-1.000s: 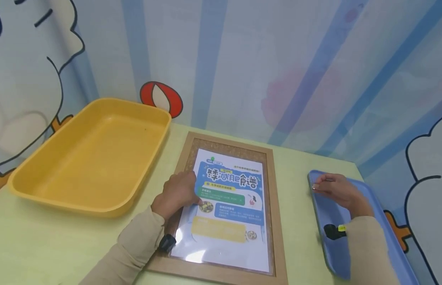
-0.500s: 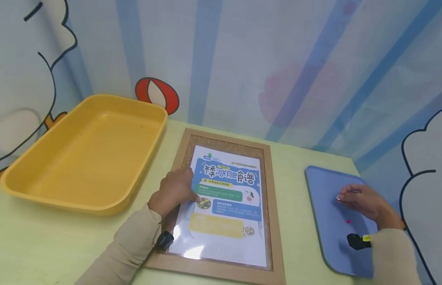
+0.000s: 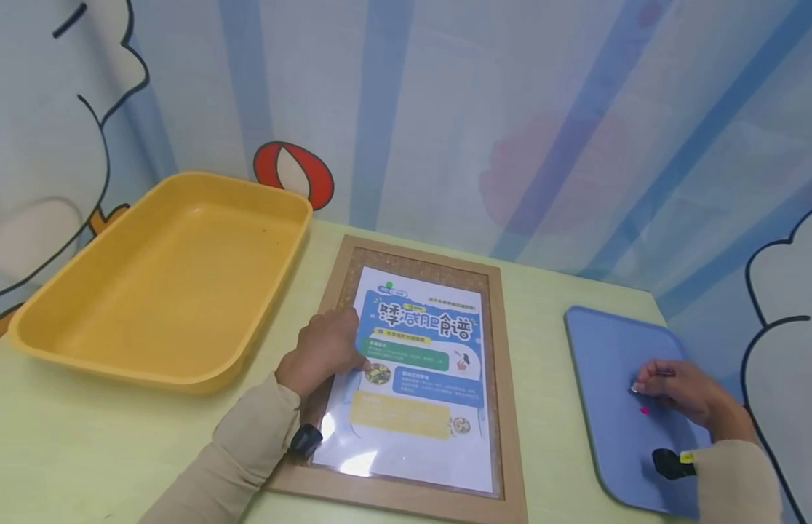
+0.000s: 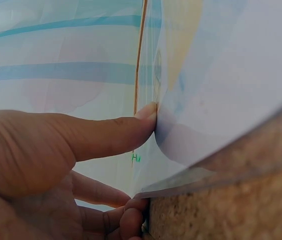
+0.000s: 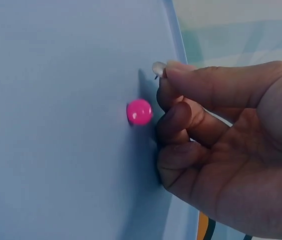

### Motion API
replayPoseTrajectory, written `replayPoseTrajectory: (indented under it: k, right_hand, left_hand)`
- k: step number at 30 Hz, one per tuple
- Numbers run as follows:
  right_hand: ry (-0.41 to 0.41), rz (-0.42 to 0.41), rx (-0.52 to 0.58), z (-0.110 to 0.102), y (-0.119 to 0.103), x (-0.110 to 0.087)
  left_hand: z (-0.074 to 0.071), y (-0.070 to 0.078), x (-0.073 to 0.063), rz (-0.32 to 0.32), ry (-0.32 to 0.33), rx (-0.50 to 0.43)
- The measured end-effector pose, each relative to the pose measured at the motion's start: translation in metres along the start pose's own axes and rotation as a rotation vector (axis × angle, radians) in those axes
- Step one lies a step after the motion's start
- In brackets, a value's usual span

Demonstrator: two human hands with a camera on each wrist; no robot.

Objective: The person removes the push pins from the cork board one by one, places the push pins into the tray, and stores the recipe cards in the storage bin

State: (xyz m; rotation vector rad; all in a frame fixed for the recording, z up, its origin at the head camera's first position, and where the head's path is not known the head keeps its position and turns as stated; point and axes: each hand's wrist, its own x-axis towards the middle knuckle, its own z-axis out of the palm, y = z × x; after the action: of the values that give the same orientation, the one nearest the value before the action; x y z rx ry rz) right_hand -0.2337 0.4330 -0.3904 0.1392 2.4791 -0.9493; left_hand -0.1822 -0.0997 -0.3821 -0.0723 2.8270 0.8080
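Note:
In the head view, my left hand (image 3: pixel 327 349) rests on the left edge of a printed poster (image 3: pixel 419 458) in a clear plastic sleeve, lying on a wood-framed cork board (image 3: pixel 514 437). The left wrist view has its straight thumb pressing the sheet, which bulges; the other fingertips are low at the sleeve's edge, by the cork (image 4: pixel 220 215). My right hand (image 3: pixel 690 393) is over a blue tray (image 3: pixel 602 364), pinching a white thumbtack (image 5: pixel 158 69) between thumb and forefinger, its pin showing. A pink thumbtack (image 5: pixel 140 112) lies on the tray just beside the fingers.
A large yellow bin (image 3: pixel 177 291) stands on the left of the pale table (image 3: pixel 118 444), nothing large in it. Behind the table hangs a striped cartoon backdrop (image 3: pixel 432 131). A green tack (image 3: pixel 389 285) marks the poster's upper left corner.
My right hand has moved from the tray's upper left toward its middle right, bringing the pink thumbtack into sight. The left hand keeps its place on the poster.

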Motion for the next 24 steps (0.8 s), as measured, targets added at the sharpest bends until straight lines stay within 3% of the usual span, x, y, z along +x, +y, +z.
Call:
replayPoseTrajectory:
  k: [13, 24]
  right_hand:
    - [-0.009, 0.045, -0.042, -0.0012, 0.0024, -0.0082]
    - [0.007, 0.055, -0.005, 0.0033, 0.0032, -0.0074]
  left_hand:
    - [0.0012, 0.0024, -0.0001, -0.008, 0.007, -0.007]
    - [-0.0004, 0.0016, -0.0020, -0.009, 0.011, -0.015]
